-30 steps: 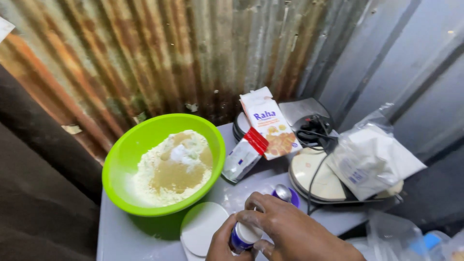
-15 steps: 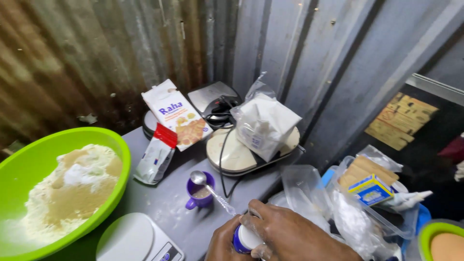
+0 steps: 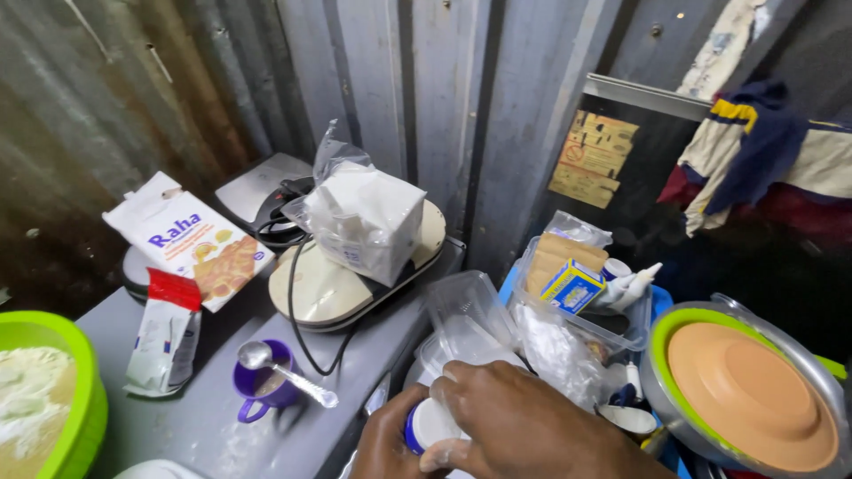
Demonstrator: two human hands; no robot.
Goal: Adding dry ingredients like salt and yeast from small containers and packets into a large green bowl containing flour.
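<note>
both hands are at the bottom edge, on a small white tub (image 3: 432, 424) w/ a blue rim. left hand (image 3: 383, 448) is wrapped round the side of it from below, right hand (image 3: 524, 426) is clamped over the top, fingers curled down on what looks like the lid. can't tell if the lid is tight or loose, the right hand covers most of it, tbh.

if it's a lid twist, imo the way to do it clean: keep the left hand low on the body and still, turn only w/ the right, and keep the tub upright and over the grey table (image 3: 204, 417) bc the gap beside it drops into the clutter.

just left of the hands is a purple cup (image 3: 264, 390) w/ a metal spoon (image 3: 284, 372) resting in it, handle poking toward the tub, easy to knock. further left a white-and-red pouch (image 3: 164, 333) and a green bowl (image 3: 53, 417) w/ flour. right of the hands, clear bags (image 3: 497, 333) and a bin of packets, then an orange dish (image 3: 750, 395) inside a steel bowl.

behind: round cream appliance (image 3: 328, 288) w/ a black cord, a white bag (image 3: 368, 217) on top, a carton (image 3: 191, 239), then the corrugated metal wall (image 3: 390, 80).
</note>
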